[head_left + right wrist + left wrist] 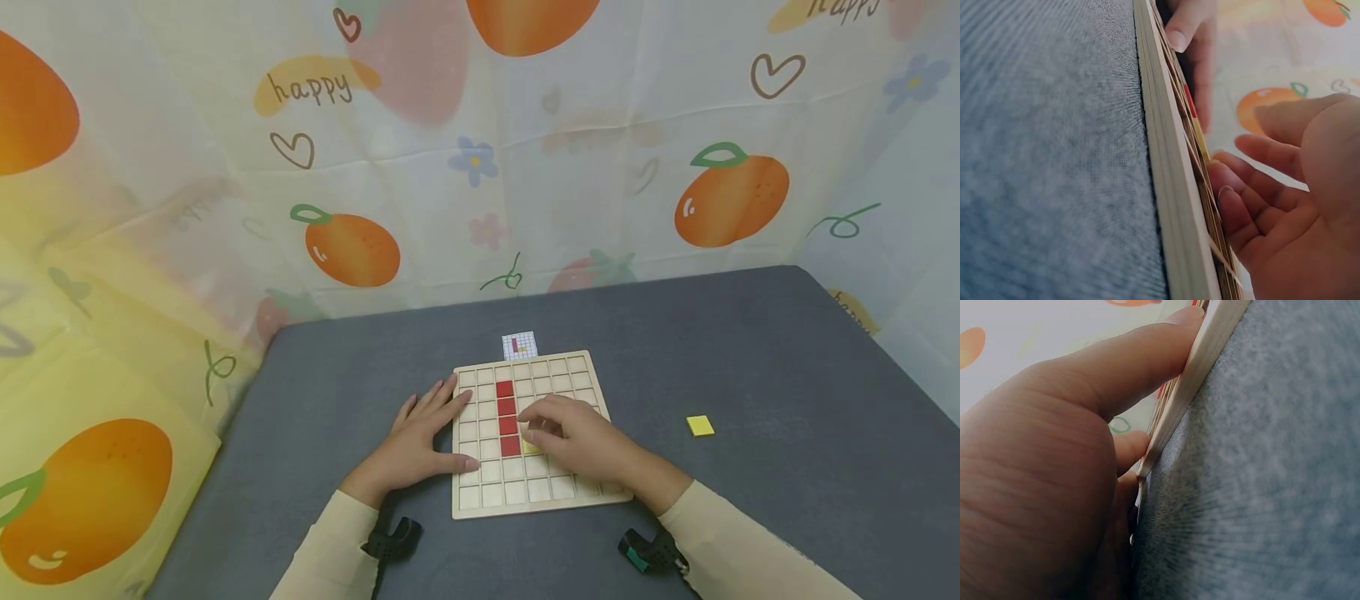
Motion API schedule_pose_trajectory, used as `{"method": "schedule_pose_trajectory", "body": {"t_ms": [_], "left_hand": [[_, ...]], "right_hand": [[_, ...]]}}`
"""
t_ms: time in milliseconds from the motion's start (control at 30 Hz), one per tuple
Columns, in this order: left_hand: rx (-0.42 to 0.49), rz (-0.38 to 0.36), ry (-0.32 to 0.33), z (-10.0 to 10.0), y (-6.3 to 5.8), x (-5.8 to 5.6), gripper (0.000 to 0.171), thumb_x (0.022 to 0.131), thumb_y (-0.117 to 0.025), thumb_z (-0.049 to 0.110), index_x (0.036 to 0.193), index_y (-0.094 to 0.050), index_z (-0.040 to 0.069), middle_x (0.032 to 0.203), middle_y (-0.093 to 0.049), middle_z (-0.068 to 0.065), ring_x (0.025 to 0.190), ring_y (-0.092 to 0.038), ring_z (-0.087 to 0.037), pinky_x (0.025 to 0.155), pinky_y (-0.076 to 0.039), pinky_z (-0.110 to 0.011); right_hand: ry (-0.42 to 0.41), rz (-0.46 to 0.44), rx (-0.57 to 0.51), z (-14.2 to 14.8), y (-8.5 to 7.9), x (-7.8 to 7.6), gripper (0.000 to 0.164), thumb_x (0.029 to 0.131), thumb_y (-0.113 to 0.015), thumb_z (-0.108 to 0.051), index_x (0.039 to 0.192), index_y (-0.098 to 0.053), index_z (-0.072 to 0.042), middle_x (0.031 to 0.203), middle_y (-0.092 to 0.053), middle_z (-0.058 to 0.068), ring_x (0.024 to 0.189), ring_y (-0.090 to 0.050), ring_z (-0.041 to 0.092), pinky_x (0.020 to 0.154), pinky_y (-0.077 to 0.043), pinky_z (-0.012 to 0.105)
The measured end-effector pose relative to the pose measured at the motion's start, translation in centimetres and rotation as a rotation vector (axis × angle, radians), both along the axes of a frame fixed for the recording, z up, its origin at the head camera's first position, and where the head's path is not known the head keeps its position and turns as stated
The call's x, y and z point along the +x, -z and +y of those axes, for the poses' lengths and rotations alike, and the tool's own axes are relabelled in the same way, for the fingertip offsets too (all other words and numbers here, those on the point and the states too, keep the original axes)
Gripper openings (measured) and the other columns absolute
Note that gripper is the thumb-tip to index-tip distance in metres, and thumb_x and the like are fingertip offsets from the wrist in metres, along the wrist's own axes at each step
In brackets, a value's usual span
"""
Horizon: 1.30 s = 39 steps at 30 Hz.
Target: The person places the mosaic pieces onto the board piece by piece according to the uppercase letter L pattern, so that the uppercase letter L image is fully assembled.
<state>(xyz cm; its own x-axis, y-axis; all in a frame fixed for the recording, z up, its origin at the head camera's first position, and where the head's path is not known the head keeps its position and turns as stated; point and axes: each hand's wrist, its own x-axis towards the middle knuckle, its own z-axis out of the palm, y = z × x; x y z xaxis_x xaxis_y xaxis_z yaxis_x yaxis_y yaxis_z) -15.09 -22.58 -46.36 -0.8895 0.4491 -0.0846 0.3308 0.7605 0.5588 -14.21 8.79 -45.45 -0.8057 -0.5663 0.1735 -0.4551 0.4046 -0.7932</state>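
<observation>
A wooden grid board (pixel 491 497) lies on the dark table, with a column of several red square tiles (pixel 508 425) set in its cells. My left hand (pixel 412 446) rests along the board's left edge, fingers spread and thumb on the near-left cells. Over the middle of the grid is my right hand (pixel 581 437), its fingers loosely bent. Its fingertips are right at a yellow tile (pixel 529 447) beside the lowest red one, and they partly hide it. In the right wrist view the thumb stands apart from the bent fingers, which come down close to the board's surface.
Another yellow tile (pixel 700 426) lies on the table (pixel 757 367) to the right of the board. Behind the board's far edge is a small printed card (pixel 519 346) with a grid pattern. A fruit-printed cloth (pixel 420 183) hangs along the back and left.
</observation>
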Motion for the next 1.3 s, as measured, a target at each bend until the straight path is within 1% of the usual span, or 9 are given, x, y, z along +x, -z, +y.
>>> {"method": "schedule_pose_trajectory", "body": {"t_ms": [233, 433, 567, 700, 800, 900, 967, 1100, 1300], "left_hand": [[0.006, -0.001, -0.002, 0.0, -0.1, 0.0, 0.110, 0.085, -0.084, 0.068, 0.172, -0.036, 0.021, 0.181, -0.008, 0.004, 0.166, -0.003, -0.026, 0.126, 0.006, -0.064], [0.014, -0.006, 0.007, 0.0, -0.3, 0.0, 0.109, 0.086, -0.084, 0.067, 0.173, -0.036, 0.021, 0.181, -0.007, 0.003, 0.166, -0.002, -0.026, 0.126, 0.006, -0.063], [0.012, -0.009, 0.007, 0.0, -0.3, 0.0, 0.110, 0.086, -0.084, 0.067, 0.173, -0.036, 0.020, 0.181, -0.007, 0.003, 0.166, -0.002, -0.027, 0.126, 0.006, -0.063], [0.011, -0.010, 0.003, 0.0, -0.1, 0.0, 0.110, 0.085, -0.084, 0.068, 0.172, -0.037, 0.020, 0.181, -0.008, 0.003, 0.166, -0.003, -0.027, 0.126, 0.006, -0.063], [0.014, -0.008, 0.006, 0.0, -0.1, 0.0, 0.110, 0.085, -0.083, 0.068, 0.172, -0.037, 0.020, 0.181, -0.008, 0.002, 0.166, -0.003, -0.027, 0.126, 0.006, -0.063], [0.014, -0.008, 0.009, 0.0, -0.1, 0.0, 0.109, 0.086, -0.083, 0.067, 0.172, -0.036, 0.020, 0.181, -0.008, 0.001, 0.166, -0.003, -0.028, 0.126, 0.006, -0.064], [0.015, -0.008, 0.011, 0.0, -0.1, 0.0, 0.109, 0.086, -0.083, 0.067, 0.173, -0.036, 0.021, 0.181, -0.008, 0.002, 0.166, -0.002, -0.027, 0.126, 0.006, -0.063], [0.020, -0.007, 0.015, 0.0, -0.2, 0.0, 0.109, 0.087, -0.084, 0.066, 0.173, -0.035, 0.021, 0.182, -0.007, 0.003, 0.166, -0.002, -0.026, 0.126, 0.006, -0.062], [0.017, -0.008, 0.015, -0.1, -0.2, 0.1, 0.109, 0.087, -0.084, 0.065, 0.173, -0.035, 0.021, 0.182, -0.007, 0.003, 0.166, -0.002, -0.026, 0.126, 0.006, -0.062]], "right_hand": [[0.053, -0.026, -0.043, -0.1, -0.2, -0.1, 0.032, 0.115, -0.060, -0.028, 0.133, -0.074, -0.006, 0.115, -0.072, -0.004, 0.096, -0.064, 0.012, 0.089, -0.054, 0.041], [0.032, -0.082, -0.092, -0.2, -0.2, -0.1, 0.033, 0.117, -0.056, -0.028, 0.134, -0.073, -0.005, 0.121, -0.074, 0.002, 0.098, -0.069, 0.016, 0.092, -0.056, 0.042], [0.015, -0.116, -0.123, -0.1, -0.2, -0.1, 0.034, 0.117, -0.056, -0.028, 0.136, -0.072, -0.005, 0.118, -0.074, 0.003, 0.097, -0.071, 0.019, 0.090, -0.057, 0.041], [-0.007, -0.196, -0.202, 0.1, -0.4, -0.1, 0.038, 0.118, -0.053, -0.029, 0.136, -0.070, -0.001, 0.117, -0.074, 0.008, 0.102, -0.071, 0.025, 0.089, -0.058, 0.041], [-0.031, -0.276, -0.285, 0.4, -0.8, -0.2, 0.045, 0.120, -0.045, -0.030, 0.139, -0.066, 0.005, 0.117, -0.072, 0.015, 0.106, -0.070, 0.032, 0.089, -0.059, 0.043], [-0.053, -0.327, -0.340, 1.0, -1.4, -0.2, 0.055, 0.122, -0.033, -0.033, 0.145, -0.060, 0.009, 0.119, -0.070, 0.018, 0.108, -0.069, 0.038, 0.089, -0.059, 0.043], [-0.059, -0.333, -0.363, 1.5, -1.7, -0.2, 0.058, 0.122, -0.029, -0.034, 0.147, -0.058, 0.010, 0.122, -0.069, 0.019, 0.109, -0.069, 0.040, 0.089, -0.059, 0.042], [-0.055, -0.317, -0.402, 2.9, -1.9, -0.2, 0.057, 0.122, -0.029, -0.032, 0.147, -0.058, 0.009, 0.126, -0.066, 0.022, 0.111, -0.068, 0.042, 0.089, -0.060, 0.041], [-0.023, -0.284, -0.408, 5.9, -1.8, 0.1, 0.053, 0.122, -0.029, -0.028, 0.147, -0.057, 0.010, 0.129, -0.064, 0.024, 0.111, -0.068, 0.038, 0.090, -0.058, 0.037]]}}
